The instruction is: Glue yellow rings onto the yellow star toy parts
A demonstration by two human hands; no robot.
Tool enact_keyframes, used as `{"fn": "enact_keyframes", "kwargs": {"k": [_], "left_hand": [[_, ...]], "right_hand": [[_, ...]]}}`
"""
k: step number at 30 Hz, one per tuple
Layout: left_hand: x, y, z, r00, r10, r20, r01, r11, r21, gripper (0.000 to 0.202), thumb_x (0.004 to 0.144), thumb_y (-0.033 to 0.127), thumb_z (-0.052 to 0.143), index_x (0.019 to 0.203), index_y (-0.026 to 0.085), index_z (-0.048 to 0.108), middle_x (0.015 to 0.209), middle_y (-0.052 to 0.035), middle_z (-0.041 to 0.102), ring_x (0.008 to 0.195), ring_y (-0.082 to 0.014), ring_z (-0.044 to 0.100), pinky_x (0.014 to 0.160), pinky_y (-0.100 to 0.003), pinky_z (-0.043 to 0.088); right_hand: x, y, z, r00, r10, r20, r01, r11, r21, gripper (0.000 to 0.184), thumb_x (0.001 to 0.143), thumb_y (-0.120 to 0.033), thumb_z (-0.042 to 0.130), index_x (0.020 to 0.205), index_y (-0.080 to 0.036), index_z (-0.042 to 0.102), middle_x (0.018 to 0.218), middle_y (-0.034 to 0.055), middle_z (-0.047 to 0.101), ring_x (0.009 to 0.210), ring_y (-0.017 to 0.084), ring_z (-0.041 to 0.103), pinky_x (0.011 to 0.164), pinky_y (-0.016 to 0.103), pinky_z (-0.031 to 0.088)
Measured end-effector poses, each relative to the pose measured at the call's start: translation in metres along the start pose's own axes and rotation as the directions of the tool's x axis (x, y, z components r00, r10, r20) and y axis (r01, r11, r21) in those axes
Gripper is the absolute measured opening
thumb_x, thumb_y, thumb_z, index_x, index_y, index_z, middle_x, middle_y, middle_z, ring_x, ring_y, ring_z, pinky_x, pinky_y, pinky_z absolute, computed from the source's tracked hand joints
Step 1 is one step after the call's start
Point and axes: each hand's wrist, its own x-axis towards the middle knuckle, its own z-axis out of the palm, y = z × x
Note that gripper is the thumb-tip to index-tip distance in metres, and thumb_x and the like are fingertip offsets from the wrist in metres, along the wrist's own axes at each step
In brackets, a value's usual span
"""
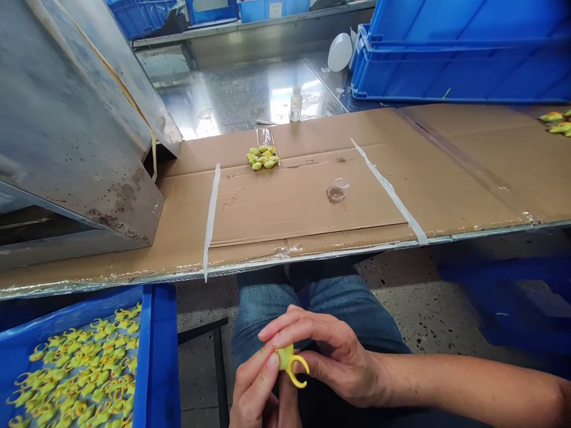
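Observation:
Both hands meet over my lap, below the table edge. My left hand (256, 389) and my right hand (332, 353) pinch one small yellow-green plastic ring piece (291, 364) between thumbs and fingertips; its open yellow loop hangs down to the right. A blue crate (158, 351) at lower left holds several of the same yellow ring pieces (80, 374). A small heap of yellow-green pieces (263, 157) lies on the cardboard-covered table (312, 208) ahead.
A grey metal machine housing (75, 119) slopes over the table's left end. Stacked blue crates (464, 53) stand at the back right, with a white cup (339, 52) and a small bottle (295, 104) nearby. More yellow pieces (557, 122) lie at the far right edge.

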Motion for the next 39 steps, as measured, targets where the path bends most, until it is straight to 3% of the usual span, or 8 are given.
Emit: {"fn": "enact_keyframes", "kwargs": {"k": [6, 10, 13, 17, 25, 29, 33, 39], "left_hand": [[0.006, -0.01, -0.009, 0.986, 0.1, 0.135, -0.104, 0.994, 0.022, 0.054, 0.071, -0.003, 0.068, 0.118, 0.023, 0.06, 0.109, -0.0022, 0.066, 0.091, -0.0149, 0.066, 0.074, -0.022, 0.056], [0.011, -0.011, -0.014, 0.972, 0.115, 0.206, -0.138, 0.985, 0.099, 0.064, 0.065, -0.006, 0.068, 0.122, 0.022, 0.058, 0.105, -0.0044, 0.062, 0.084, -0.0171, 0.067, 0.066, -0.025, 0.06], [0.009, -0.011, -0.013, 0.978, 0.053, 0.2, -0.077, 0.99, 0.115, 0.056, 0.068, -0.002, 0.068, 0.118, 0.02, 0.06, 0.1, -0.0059, 0.065, 0.078, -0.0183, 0.069, 0.065, -0.027, 0.06], [0.007, -0.011, -0.015, 0.957, 0.04, 0.286, -0.061, 0.996, 0.064, 0.061, 0.068, -0.004, 0.068, 0.124, 0.017, 0.054, 0.107, -0.0088, 0.07, 0.083, -0.0212, 0.071, 0.071, -0.03, 0.061], [0.008, -0.008, -0.021, 0.926, 0.124, 0.356, -0.173, 0.979, 0.108, 0.065, 0.064, -0.005, 0.073, 0.123, 0.017, 0.058, 0.105, -0.0089, 0.074, 0.084, -0.0212, 0.072, 0.07, -0.028, 0.06], [0.01, -0.005, -0.02, 0.953, 0.112, 0.28, -0.147, 0.983, 0.11, 0.052, 0.069, 0.002, 0.073, 0.118, 0.017, 0.063, 0.098, -0.0042, 0.075, 0.081, -0.0175, 0.072, 0.069, -0.023, 0.059], [0.011, -0.001, -0.018, 0.927, 0.12, 0.356, -0.158, 0.984, 0.08, 0.045, 0.071, 0.003, 0.072, 0.114, 0.015, 0.065, 0.097, -0.0036, 0.075, 0.079, -0.016, 0.071, 0.07, -0.022, 0.058], [0.003, -0.003, -0.009, 0.981, 0.114, 0.156, -0.134, 0.982, 0.13, 0.029, 0.073, 0.009, 0.072, 0.102, 0.015, 0.07, 0.089, -0.0021, 0.075, 0.073, -0.0136, 0.071, 0.064, -0.02, 0.056]], "right_hand": [[-0.002, 0.006, -0.008, 0.996, -0.078, 0.047, 0.085, 0.985, -0.149, 0.031, 0.097, -0.022, 0.053, 0.127, -0.017, 0.054, 0.124, 0.0153, 0.059, 0.112, 0.021, 0.057, 0.096, 0.036, 0.043], [-0.009, 0.01, -0.007, 0.991, -0.083, -0.103, 0.066, 0.985, -0.158, 0.029, 0.092, -0.021, 0.062, 0.12, -0.021, 0.055, 0.117, 0.0119, 0.062, 0.1, 0.019, 0.06, 0.084, 0.032, 0.05], [-0.015, 0.013, -0.008, 0.967, -0.159, -0.2, 0.106, 0.962, -0.252, 0.015, 0.092, -0.024, 0.06, 0.106, -0.02, 0.061, 0.092, 0.0076, 0.062, 0.081, 0.018, 0.057, 0.069, 0.031, 0.05], [-0.021, 0.013, -0.013, 0.963, -0.264, -0.048, 0.215, 0.868, -0.447, 0.026, 0.098, -0.025, 0.047, 0.119, -0.019, 0.06, 0.071, 0.0033, 0.052, 0.065, 0.016, 0.048, 0.057, 0.028, 0.043], [-0.019, 0.013, -0.014, 0.971, -0.232, 0.055, 0.233, 0.874, -0.427, 0.035, 0.099, -0.032, 0.044, 0.129, -0.017, 0.054, 0.074, 0.0057, 0.058, 0.064, 0.016, 0.051, 0.058, 0.028, 0.045], [-0.016, 0.007, -0.015, 0.973, -0.219, 0.07, 0.227, 0.871, -0.436, 0.034, 0.1, -0.03, 0.039, 0.126, -0.015, 0.056, 0.072, 0.0062, 0.058, 0.061, 0.017, 0.051, 0.056, 0.028, 0.044], [-0.015, 0.001, -0.016, 0.969, -0.225, 0.102, 0.247, 0.857, -0.453, 0.032, 0.097, -0.023, 0.039, 0.122, -0.014, 0.058, 0.065, 0.0053, 0.054, 0.054, 0.017, 0.045, 0.051, 0.029, 0.038], [-0.016, 0.0, -0.017, 0.961, -0.223, 0.161, 0.275, 0.81, -0.518, 0.037, 0.094, -0.016, 0.039, 0.129, -0.014, 0.052, 0.059, 0.0019, 0.05, 0.046, 0.016, 0.041, 0.046, 0.028, 0.033]]}}
